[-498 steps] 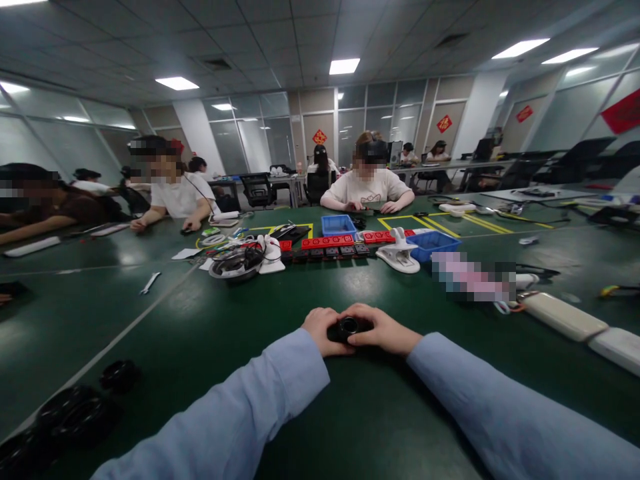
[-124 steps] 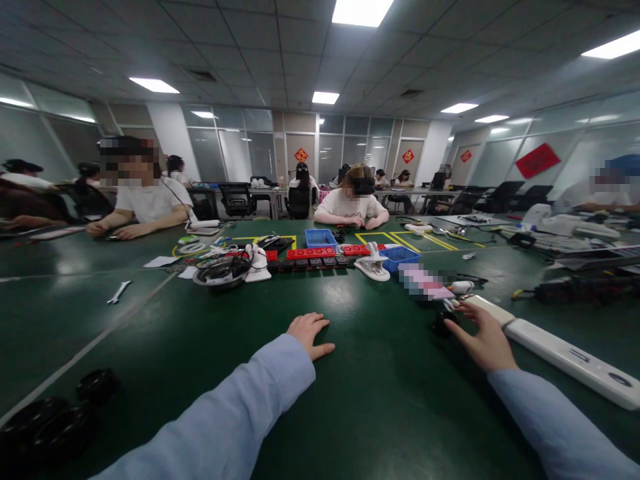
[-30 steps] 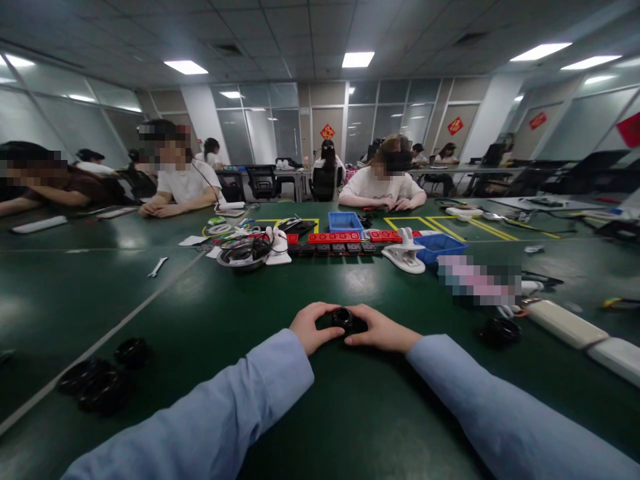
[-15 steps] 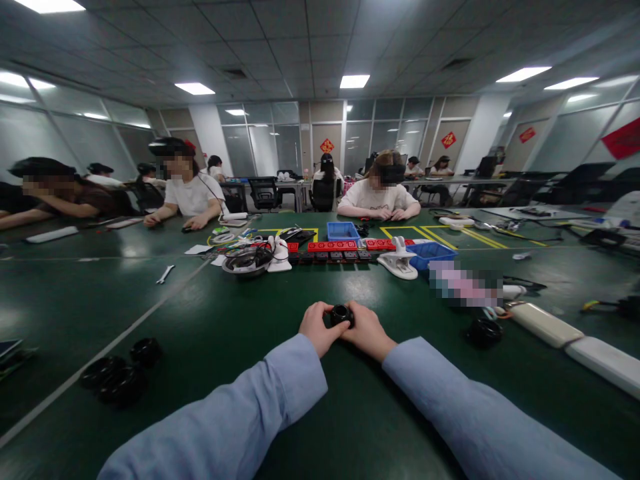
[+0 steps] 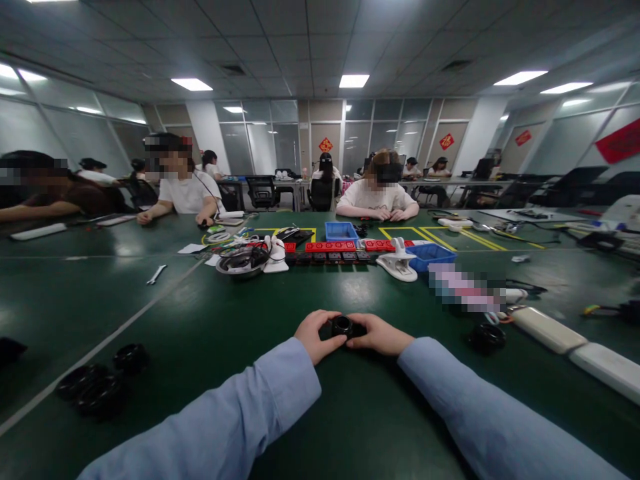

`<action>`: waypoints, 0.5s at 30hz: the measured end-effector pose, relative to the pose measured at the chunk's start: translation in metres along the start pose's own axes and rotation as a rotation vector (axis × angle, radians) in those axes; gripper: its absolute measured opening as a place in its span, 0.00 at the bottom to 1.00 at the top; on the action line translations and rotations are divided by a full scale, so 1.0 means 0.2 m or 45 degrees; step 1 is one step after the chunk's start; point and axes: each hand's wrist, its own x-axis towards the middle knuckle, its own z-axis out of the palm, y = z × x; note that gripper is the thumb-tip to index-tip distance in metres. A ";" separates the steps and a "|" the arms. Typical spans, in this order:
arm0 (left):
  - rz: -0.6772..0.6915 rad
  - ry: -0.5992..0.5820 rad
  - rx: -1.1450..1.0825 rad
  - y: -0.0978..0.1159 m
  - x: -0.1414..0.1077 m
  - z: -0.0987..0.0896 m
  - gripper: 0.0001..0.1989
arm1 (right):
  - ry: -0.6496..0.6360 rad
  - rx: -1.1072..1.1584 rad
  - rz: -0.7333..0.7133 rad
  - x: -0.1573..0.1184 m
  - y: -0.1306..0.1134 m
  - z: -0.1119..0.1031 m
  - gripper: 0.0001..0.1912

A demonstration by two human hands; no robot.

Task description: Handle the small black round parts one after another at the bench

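While the bare left hand (image 5: 316,335) and bare right hand (image 5: 381,335) grasp a glossy black, hollow round part (image 5: 342,326) between them, another black, ring-shaped part (image 5: 487,338) lies at its three o'clock.

Long, matte pale-blue cloth sleeves (image 5: 210,417) cover both arms over there, the left one softly wrinkled, their wide, loose cuffs (image 5: 299,377) leaving the hands (image 5: 319,337) bare.

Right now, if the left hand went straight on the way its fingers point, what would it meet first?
Most likely the black ring-shaped part, right at the left hand's fingertips. Just beyond it sits the right hand, though this single view leaves depth unclear.
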 end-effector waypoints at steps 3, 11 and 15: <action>-0.040 0.016 0.028 0.00 0.00 0.00 0.18 | 0.076 -0.060 0.045 0.01 0.01 0.01 0.17; -0.218 0.206 0.098 0.01 0.01 0.04 0.16 | 0.659 -0.735 0.230 0.06 0.00 0.16 0.12; -0.194 0.119 0.002 0.00 0.02 0.04 0.17 | 0.607 -0.665 0.095 0.05 0.00 0.16 0.18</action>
